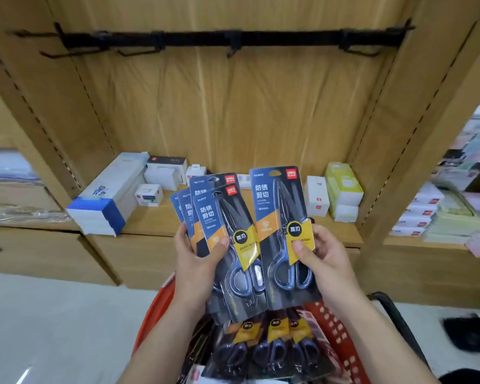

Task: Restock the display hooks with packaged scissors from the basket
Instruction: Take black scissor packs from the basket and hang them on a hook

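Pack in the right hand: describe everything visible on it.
The single scissors pack is a blue, orange and black card with a red logo corner, a hang slot on top and a yellow label. Dark-bladed scissors with blue-grey handles sit under a clear blister, tips up. It stands nearly upright above the red basket, below the bare hooks. The right hand pinches it, thumb on the label.

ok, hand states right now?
Left hand: grips a fanned stack of scissor packs.
Right hand: pinches a single scissor pack.
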A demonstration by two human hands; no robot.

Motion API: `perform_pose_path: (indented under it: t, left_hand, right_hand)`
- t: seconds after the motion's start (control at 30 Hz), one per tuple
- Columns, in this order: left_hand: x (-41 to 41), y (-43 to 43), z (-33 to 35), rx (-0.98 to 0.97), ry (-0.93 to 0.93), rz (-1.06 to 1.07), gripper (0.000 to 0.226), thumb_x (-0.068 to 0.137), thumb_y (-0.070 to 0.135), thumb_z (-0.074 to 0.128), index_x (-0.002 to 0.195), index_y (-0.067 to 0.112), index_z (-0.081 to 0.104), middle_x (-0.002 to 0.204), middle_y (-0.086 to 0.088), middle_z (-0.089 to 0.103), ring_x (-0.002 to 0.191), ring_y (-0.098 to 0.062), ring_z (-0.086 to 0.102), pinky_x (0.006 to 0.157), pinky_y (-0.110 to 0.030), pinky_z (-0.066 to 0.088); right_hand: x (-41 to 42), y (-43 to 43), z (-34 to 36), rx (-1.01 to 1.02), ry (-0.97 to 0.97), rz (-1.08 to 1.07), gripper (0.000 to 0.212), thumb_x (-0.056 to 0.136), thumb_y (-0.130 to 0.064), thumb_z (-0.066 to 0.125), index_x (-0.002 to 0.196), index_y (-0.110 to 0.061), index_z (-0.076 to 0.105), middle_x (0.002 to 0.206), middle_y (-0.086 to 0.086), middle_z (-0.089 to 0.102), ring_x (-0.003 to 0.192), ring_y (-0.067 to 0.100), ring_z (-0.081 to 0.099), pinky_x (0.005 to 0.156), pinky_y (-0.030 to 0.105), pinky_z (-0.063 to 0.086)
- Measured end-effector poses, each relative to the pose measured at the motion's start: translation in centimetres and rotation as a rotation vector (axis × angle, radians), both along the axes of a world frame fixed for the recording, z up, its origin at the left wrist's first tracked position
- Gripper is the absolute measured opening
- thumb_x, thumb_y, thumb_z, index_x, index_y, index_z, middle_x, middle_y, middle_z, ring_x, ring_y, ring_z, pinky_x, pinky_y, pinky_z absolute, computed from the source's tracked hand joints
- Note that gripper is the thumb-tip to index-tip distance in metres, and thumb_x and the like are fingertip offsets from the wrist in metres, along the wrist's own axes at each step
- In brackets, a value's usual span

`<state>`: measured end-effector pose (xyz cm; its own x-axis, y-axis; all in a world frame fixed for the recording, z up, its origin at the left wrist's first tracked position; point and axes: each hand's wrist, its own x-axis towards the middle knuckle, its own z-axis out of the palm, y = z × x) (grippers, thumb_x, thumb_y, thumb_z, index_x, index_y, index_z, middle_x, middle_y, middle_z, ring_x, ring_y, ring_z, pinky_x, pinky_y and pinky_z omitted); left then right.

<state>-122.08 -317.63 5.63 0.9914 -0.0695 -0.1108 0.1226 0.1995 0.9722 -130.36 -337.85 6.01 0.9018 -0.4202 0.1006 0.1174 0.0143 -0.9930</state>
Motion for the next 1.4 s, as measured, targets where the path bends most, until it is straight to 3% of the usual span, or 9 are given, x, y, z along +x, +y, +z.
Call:
perform_pose_path:
  t: [0.07,0.23,0.4,0.53,0.67,0.8,0.93,1.1,1.4]
  left_hand:
    - [0.8,-0.4,1.4,-0.025,-0.026,0.018,0.066,0.089,0.012,0.078,0.129,0.047,0.038,0.131,0.0,0.066,0.117,-0.028,0.069,0.101,-0.053,0.055]
    - [3.2,-1.1,5.2,-0.092,-0.081,0.052,0.069,0.089,0.013,0.078,0.137,0.04,0.037,0.132,-0.003,0.068,0.116,-0.028,0.07,0.103,-0.056,0.054]
    - [4.7,-1.4,8.5,-0.116,-0.174,0.063,0.064,0.091,0.012,0.077,0.135,0.04,0.04,0.126,0.0,0.07,0.111,-0.024,0.072,0.091,-0.042,0.058]
    - [5.0,-0.7,9.4,-0.107,-0.196,0.093,0.064,0.09,0.015,0.078,0.14,0.035,0.043,0.126,0.0,0.069,0.111,-0.025,0.072,0.093,-0.047,0.059]
    - [4.8,1.3,9.0,-0.096,-0.187,0.142,0.063,0.09,0.015,0.078,0.138,0.037,0.043,0.126,0.0,0.068,0.109,-0.025,0.072,0.093,-0.048,0.058]
    - [4.8,3.4,8.4,-0.106,-0.167,0.173,0.064,0.091,0.014,0.077,0.136,0.04,0.04,0.123,0.003,0.068,0.106,-0.021,0.072,0.075,-0.032,0.057]
    - [5.6,4.6,8.0,-0.11,-0.148,0.166,0.061,0.089,0.015,0.078,0.127,0.047,0.043,0.123,0.002,0.071,0.108,-0.025,0.073,0.083,-0.041,0.059]
    - [6.4,4.8,7.7,-0.025,-0.203,0.154,0.063,0.089,0.014,0.078,0.127,0.048,0.041,0.119,0.011,0.071,0.1,-0.007,0.073,0.069,-0.018,0.056]
    - [7.5,4.8,7.3,-0.031,-0.184,0.154,0.062,0.09,0.015,0.077,0.122,0.053,0.04,0.115,0.008,0.073,0.101,-0.011,0.074,0.063,-0.015,0.057]
  right_hand:
    - [0.9,-0.8,2.0,-0.021,-0.045,-0.017,0.019,0.096,-0.004,0.064,0.112,-0.015,0.065,0.099,-0.007,0.078,0.093,0.006,0.072,0.081,0.017,0.053]
    - [3.1,-2.9,8.3,-0.071,-0.165,-0.068,0.019,0.101,-0.005,0.059,0.118,-0.011,0.062,0.093,0.001,0.079,0.086,0.012,0.074,0.08,0.02,0.056]
    - [5.1,-4.2,12.8,-0.151,-0.233,-0.12,0.018,0.099,-0.01,0.064,0.117,-0.014,0.062,0.09,-0.002,0.079,0.082,0.013,0.073,0.076,0.023,0.057]
    - [7.3,-4.2,13.6,-0.18,-0.228,-0.126,0.015,0.099,-0.014,0.067,0.113,-0.017,0.064,0.095,0.0,0.079,0.089,0.017,0.073,0.085,0.035,0.055]
    - [10.6,-2.6,13.4,-0.2,-0.213,-0.085,0.015,0.098,-0.015,0.068,0.107,-0.025,0.062,0.099,-0.003,0.078,0.09,0.012,0.073,0.079,0.027,0.053]
    - [14.1,-0.3,13.1,-0.198,-0.2,-0.045,0.015,0.098,-0.015,0.069,0.105,-0.027,0.062,0.093,-0.011,0.078,0.088,0.01,0.072,0.083,0.032,0.056]
    - [16.7,1.3,13.1,-0.165,-0.25,-0.075,0.015,0.098,-0.016,0.07,0.105,-0.026,0.063,0.096,-0.004,0.078,0.092,0.015,0.072,0.09,0.038,0.056]
    - [18.7,2.2,13.4,-0.152,-0.29,-0.116,0.016,0.097,-0.015,0.07,0.106,-0.025,0.062,0.101,0.002,0.076,0.092,0.013,0.068,0.089,0.03,0.053]
    - [19.6,2.9,12.0,-0.171,-0.289,-0.183,0.017,0.098,-0.016,0.069,0.103,-0.028,0.059,0.095,-0.002,0.074,0.08,0.0,0.067,0.073,0.01,0.049]
